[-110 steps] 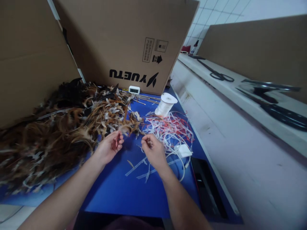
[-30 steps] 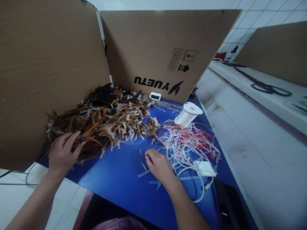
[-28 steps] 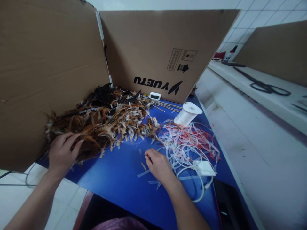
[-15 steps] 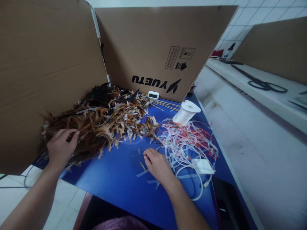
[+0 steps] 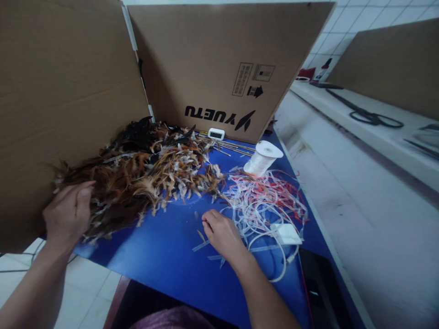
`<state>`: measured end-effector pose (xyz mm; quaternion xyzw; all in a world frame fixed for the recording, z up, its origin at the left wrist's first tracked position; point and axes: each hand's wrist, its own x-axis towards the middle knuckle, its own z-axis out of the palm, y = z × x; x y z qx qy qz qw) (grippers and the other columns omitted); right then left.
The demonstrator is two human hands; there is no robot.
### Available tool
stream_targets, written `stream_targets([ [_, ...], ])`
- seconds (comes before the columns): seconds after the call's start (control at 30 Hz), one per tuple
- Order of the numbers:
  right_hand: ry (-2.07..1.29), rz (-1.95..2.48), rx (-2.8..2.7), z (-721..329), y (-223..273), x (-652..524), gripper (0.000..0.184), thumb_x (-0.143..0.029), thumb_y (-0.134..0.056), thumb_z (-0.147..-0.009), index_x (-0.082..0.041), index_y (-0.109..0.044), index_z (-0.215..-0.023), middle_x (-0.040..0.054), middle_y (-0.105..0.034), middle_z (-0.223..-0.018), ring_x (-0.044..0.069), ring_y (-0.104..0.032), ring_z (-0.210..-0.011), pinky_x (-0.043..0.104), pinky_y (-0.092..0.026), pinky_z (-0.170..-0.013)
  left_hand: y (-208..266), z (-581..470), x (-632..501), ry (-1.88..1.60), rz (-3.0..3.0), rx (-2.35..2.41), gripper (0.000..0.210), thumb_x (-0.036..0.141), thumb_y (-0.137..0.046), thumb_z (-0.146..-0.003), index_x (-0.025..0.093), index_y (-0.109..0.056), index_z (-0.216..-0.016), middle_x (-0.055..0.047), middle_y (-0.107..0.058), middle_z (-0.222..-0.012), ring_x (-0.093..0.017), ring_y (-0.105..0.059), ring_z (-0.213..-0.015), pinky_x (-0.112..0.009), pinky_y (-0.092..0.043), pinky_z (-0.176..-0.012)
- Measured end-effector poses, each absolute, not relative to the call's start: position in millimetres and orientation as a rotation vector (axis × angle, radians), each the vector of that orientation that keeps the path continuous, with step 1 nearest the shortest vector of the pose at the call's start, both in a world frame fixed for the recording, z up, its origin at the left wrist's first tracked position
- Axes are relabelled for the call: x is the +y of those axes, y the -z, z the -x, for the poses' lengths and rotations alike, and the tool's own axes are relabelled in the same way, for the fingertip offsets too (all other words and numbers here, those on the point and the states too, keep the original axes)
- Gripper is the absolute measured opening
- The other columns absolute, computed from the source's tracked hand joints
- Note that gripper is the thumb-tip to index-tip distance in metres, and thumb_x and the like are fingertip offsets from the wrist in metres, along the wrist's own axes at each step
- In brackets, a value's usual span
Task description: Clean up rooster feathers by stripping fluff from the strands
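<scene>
At the left end of a heap of brown, black and cream feathers (image 5: 164,169), my left hand (image 5: 68,214) reaches over the dark feathers, fingers stretched forward, thumb beside them. I see nothing held in it. My right hand (image 5: 222,233) is low over the blue tabletop (image 5: 157,265), its fingers curled together. Whatever they may hold is hidden. Just left of it lie a small loose feather (image 5: 200,236) and clear tape strips (image 5: 200,246). A tangle of clear and red plastic strips (image 5: 254,196) spreads to its right.
Cardboard panels (image 5: 206,55) stand behind and left. A white ribbon spool (image 5: 262,159), thin sticks (image 5: 236,147) and a small digital display (image 5: 216,134) sit at the back. A white charger with cable (image 5: 287,234) and a phone (image 5: 324,288) lie right. Scissors (image 5: 370,116) rest on the ledge.
My left hand has moved left and slightly down along the feathers, its fingers straighter than before. My right hand stays nearly in place. The whole view has shifted slightly.
</scene>
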<state>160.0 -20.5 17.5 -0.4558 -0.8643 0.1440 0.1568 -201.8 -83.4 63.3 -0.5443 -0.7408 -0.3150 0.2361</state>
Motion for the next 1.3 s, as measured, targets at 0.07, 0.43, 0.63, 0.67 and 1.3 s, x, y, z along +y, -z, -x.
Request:
stream_targets([
  [0.07, -0.404, 1.312, -2.483, -160, -19, -21, 0.012, -0.015, -0.047, -0.089, -0.020, -0.057, -0.091, 0.0025, -0.062, -0.090, 0.015, -0.060, -0.080, 0.024, -0.040, -0.070, -69, 200, -84, 0.929, 1.439, -1.979, 0.037, 0.033, -0.037, -0.091, 0.019, -0.069, -0.101, -0.008, -0.072, -0.092, -0.025, -0.065, -0.095, -0.036, -0.048, -0.088],
  [0.43, -0.356, 1.324, -2.552, -160, -24, -23, 0.012, -0.015, -0.046, -0.089, -0.019, -0.057, -0.091, 0.0039, -0.062, -0.089, 0.015, -0.060, -0.077, 0.025, -0.040, -0.069, -69, 147, -85, 0.830, 1.721, -1.714, 0.009, 0.024, -0.057, -0.082, 0.023, -0.063, -0.090, -0.004, -0.071, -0.091, -0.023, -0.066, -0.089, -0.035, -0.050, -0.081],
  [0.63, -0.345, 1.309, -2.599, -159, -28, -23, 0.012, -0.015, -0.047, -0.088, -0.017, -0.058, -0.092, 0.0057, -0.063, -0.093, 0.017, -0.060, -0.082, 0.026, -0.043, -0.072, -61, 112, -71, 0.814, 1.997, -1.548, 0.003, 0.022, -0.059, -0.082, 0.023, -0.062, -0.082, -0.001, -0.069, -0.072, -0.021, -0.065, -0.070, -0.034, -0.049, -0.071],
  [0.67, -0.347, 1.305, -2.601, -159, -28, -23, 0.011, -0.015, -0.048, -0.088, -0.017, -0.058, -0.093, 0.0058, -0.063, -0.093, 0.017, -0.060, -0.083, 0.027, -0.043, -0.073, -61, 106, -68, 0.825, 2.037, -1.536, 0.004, 0.022, -0.058, -0.083, 0.023, -0.062, -0.083, -0.001, -0.069, -0.072, -0.021, -0.065, -0.070, -0.034, -0.049, -0.071],
  [1.3, -0.292, 1.280, -2.607, -160, -27, -23, 0.012, -0.015, -0.045, -0.089, -0.017, -0.056, -0.094, 0.0067, -0.062, -0.092, 0.020, -0.061, -0.085, 0.030, -0.046, -0.072, -69, 6, 90, 0.600, 2.627, -1.277, 0.031, 0.011, -0.039, -0.087, 0.012, -0.065, -0.104, -0.012, -0.067, -0.097, -0.022, -0.062, -0.094, -0.035, -0.048, -0.087],
])
